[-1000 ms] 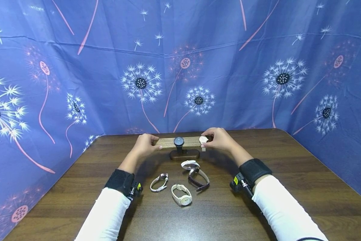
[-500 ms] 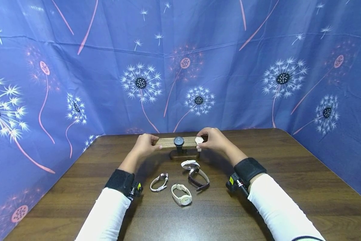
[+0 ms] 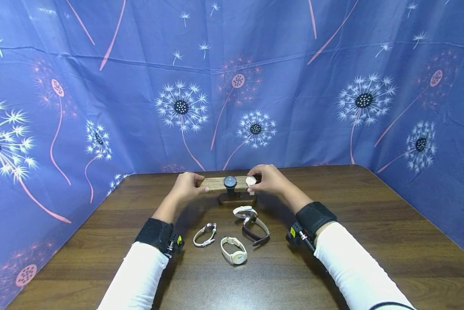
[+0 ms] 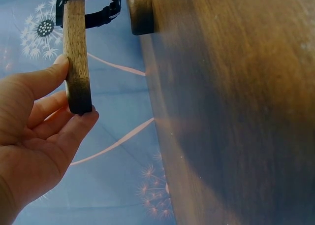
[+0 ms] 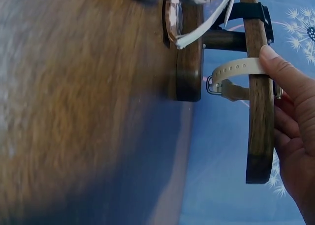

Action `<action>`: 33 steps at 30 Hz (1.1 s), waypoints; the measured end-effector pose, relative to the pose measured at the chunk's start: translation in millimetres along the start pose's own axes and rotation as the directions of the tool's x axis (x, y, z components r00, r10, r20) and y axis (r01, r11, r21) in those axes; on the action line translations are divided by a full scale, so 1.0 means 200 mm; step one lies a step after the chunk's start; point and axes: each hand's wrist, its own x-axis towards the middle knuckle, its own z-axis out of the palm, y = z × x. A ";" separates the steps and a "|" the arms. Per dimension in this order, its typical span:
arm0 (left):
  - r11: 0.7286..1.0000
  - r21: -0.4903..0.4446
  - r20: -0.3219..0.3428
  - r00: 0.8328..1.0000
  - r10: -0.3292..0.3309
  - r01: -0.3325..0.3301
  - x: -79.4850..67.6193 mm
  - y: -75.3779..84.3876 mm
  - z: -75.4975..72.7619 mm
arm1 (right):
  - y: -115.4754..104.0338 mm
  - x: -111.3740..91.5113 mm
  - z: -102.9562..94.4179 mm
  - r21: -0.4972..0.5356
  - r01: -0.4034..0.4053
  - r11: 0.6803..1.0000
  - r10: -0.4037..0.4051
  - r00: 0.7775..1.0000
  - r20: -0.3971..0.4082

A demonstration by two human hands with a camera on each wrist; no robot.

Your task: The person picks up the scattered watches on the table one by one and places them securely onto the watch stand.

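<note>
A wooden watch stand [image 3: 215, 183] with a raised horizontal bar rises from a dark base [image 3: 226, 200] at the back of the table. My left hand [image 3: 185, 187] pinches the bar's left end; in the left wrist view the thumb lies on one side and fingertips touch the end. A black watch [image 3: 230, 181] hangs round the bar at its middle. Right of it is a pale-strapped watch [image 3: 251, 181], buckled round the bar. My right hand [image 3: 270, 180] holds this watch; in the right wrist view the thumb presses its strap [image 5: 241, 67] against the bar [image 5: 261, 131].
Nearer on the table lie a white-strapped watch [image 3: 204, 235], a cream watch [image 3: 233, 250], a dark brown-strapped watch [image 3: 260, 234] and a white watch strap [image 3: 244, 211] touching it. A blue dandelion-print cloth [image 3: 301, 86] hangs behind the table.
My right hand has slid the pale-strapped watch leftward along the bar, closer to the black watch. My left hand has stayed on the bar's left end.
</note>
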 end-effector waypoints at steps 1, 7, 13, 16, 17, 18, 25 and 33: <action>1.000 -0.001 -0.002 1.000 -0.001 0.001 0.00 0.00 0.00 | -0.01 0.00 0.00 -0.003 0.004 1.000 -0.004 1.000 0.002; 1.000 -0.008 -0.012 1.000 -0.004 0.004 0.02 0.00 0.00 | -0.03 0.04 0.01 -0.029 0.033 0.999 -0.032 0.999 0.016; 1.000 -0.011 -0.001 1.000 -0.005 0.005 0.02 0.00 0.00 | -0.05 0.07 0.03 -0.039 0.033 0.999 -0.032 0.999 0.037; 1.000 -0.009 0.001 1.000 0.005 -0.005 0.02 0.01 -0.01 | -0.05 0.08 0.04 -0.038 0.037 0.999 -0.035 0.999 0.033; 1.000 -0.010 0.001 1.000 0.007 -0.007 0.02 0.01 -0.01 | -0.06 0.08 0.04 -0.040 0.038 0.998 -0.037 0.999 0.030; 1.000 -0.012 0.001 1.000 0.008 -0.008 0.02 0.01 -0.01 | -0.06 0.08 0.04 -0.043 0.039 0.998 -0.038 0.999 0.029; 1.000 -0.015 0.008 1.000 -0.003 0.003 0.02 0.00 0.00 | -0.06 0.09 0.03 -0.041 0.038 0.998 -0.036 0.998 0.058; 0.999 -0.041 0.023 0.999 -0.034 0.035 -0.01 -0.02 -0.06 | -0.10 0.05 -0.06 0.075 0.025 0.997 -0.028 0.999 0.037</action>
